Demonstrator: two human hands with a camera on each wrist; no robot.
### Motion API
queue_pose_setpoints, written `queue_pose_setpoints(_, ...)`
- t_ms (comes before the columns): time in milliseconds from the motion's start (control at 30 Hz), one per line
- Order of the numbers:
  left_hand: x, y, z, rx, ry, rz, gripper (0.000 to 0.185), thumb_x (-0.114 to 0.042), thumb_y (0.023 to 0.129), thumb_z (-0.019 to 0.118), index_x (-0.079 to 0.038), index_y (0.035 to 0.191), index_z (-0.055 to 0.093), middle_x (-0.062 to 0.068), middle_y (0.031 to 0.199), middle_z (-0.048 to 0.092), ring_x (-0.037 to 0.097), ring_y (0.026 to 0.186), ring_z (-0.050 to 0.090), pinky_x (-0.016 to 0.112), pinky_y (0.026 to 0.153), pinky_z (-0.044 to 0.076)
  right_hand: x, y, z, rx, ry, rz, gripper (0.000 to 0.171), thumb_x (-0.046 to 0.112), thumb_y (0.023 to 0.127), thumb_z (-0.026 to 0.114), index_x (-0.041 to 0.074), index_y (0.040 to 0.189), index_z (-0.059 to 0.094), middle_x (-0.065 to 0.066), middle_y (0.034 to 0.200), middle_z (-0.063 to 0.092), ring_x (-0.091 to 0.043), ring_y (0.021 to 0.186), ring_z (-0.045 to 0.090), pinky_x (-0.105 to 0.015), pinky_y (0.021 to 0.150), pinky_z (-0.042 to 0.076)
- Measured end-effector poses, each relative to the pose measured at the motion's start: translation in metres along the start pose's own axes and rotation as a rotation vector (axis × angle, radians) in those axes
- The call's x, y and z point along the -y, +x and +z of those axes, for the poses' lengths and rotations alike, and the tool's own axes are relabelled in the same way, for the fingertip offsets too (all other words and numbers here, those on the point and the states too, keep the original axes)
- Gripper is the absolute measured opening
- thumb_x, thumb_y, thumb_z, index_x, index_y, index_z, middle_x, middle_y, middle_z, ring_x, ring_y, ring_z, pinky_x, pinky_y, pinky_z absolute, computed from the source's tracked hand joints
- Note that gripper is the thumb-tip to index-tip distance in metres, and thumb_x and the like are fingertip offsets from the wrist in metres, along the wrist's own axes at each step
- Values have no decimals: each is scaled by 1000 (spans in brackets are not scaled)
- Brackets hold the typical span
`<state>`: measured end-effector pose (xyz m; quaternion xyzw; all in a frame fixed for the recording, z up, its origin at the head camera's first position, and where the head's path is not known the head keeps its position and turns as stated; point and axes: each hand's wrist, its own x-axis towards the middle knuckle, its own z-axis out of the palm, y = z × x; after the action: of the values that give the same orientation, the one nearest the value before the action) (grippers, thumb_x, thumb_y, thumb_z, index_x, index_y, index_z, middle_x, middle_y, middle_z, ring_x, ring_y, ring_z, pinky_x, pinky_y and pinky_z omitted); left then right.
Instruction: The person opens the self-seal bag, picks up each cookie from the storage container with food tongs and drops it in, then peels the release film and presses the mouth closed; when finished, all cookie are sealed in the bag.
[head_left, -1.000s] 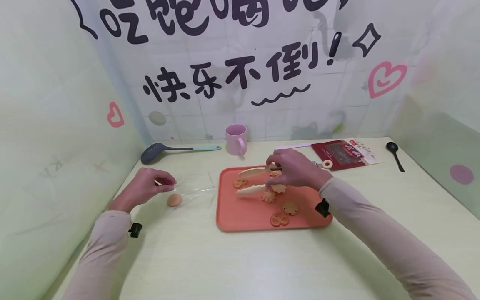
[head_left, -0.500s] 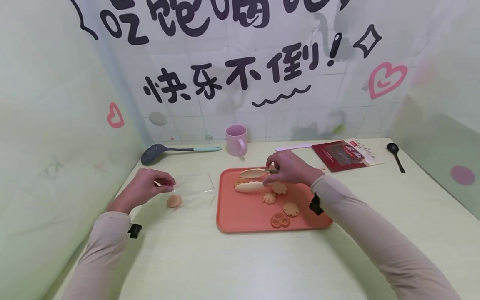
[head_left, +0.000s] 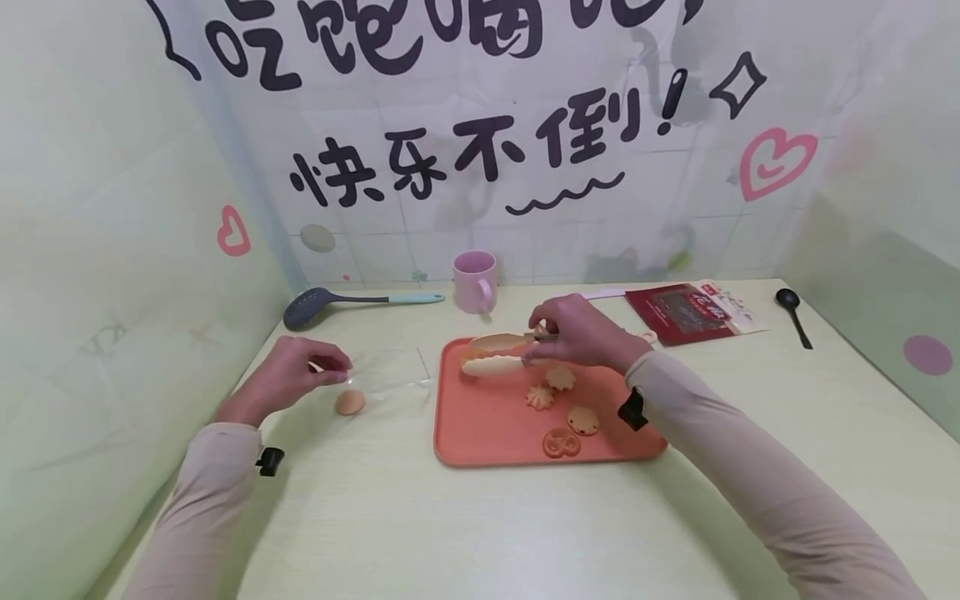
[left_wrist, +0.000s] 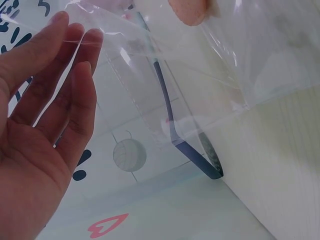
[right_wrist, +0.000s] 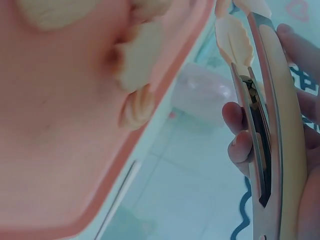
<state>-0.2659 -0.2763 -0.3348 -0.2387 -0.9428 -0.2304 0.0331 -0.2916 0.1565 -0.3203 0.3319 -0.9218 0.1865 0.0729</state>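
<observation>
The right hand (head_left: 581, 333) is gripping a pair of tongs (head_left: 498, 353) over the far left part of the orange tray (head_left: 487, 429), its two tips lying close together. The left hand (head_left: 292, 375) is pinching the edge of one clear plastic bag (head_left: 390, 371) on the table, well left of the tray, with one round cookie (head_left: 349, 402) just beside it. Four cookies (head_left: 561, 442) are lying on the tray. Farther back are standing one pink mug (head_left: 475, 281), one slotted spoon (head_left: 352, 300), one red packet (head_left: 693, 310) and one black spoon (head_left: 792, 312).
</observation>
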Motion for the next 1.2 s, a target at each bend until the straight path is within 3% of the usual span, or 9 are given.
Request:
queue_pose_setpoints(333, 1, 0, 1, -9, 0, 17, 18, -4, 82, 80, -5, 100, 78, 3, 90, 78, 14, 82, 71, 18, 74, 56, 30, 10, 3, 13, 87, -61, 44, 44, 78, 85, 9, 104, 75, -1, 74, 62, -14, 66, 50, -27, 61, 41)
queue_pose_setpoints(600, 1, -1, 1, -13, -11, 26, 18, -4, 81, 81, -5, 99, 78, 2, 90, 78, 10, 80, 71, 19, 74, 57, 49, 20, 10, 29, 81, -119, 45, 45, 78, 84, 8, 103, 74, -4, 81, 67, -12, 67, 50, -26, 63, 43)
queue_pose_setpoints(900, 0, -1, 4, -2, -15, 29, 17, -5, 82, 81, -5, 99, 78, 2, 90, 78, 8, 80, 70, 20, 74, 57, 57, 25, 20, 32, 82, -114, 45, 43, 79, 85, 7, 102, 74, 0, 71, 59, -9, 63, 45, -24, 61, 38)
queue_pose_setpoints(1100, 0, 0, 6, 19, -4, 14, 18, -6, 83, 80, -5, 100, 78, 2, 90, 78, 10, 82, 71, 20, 75, 57, 63, 32, 28, 32, 144, -94, 40, 40, 79, 85, 7, 100, 75, 1, 60, 48, -7, 55, 37, -22, 55, 31)
queue_pose_setpoints(1200, -1, 0, 8, 18, -3, 11, 17, -6, 83, 80, -5, 100, 78, 2, 90, 78, 11, 81, 71, 22, 75, 58, 66, 33, 31, 29, 150, -101, 40, 39, 79, 85, 8, 102, 75, 0, 63, 53, -6, 57, 40, -21, 56, 34)
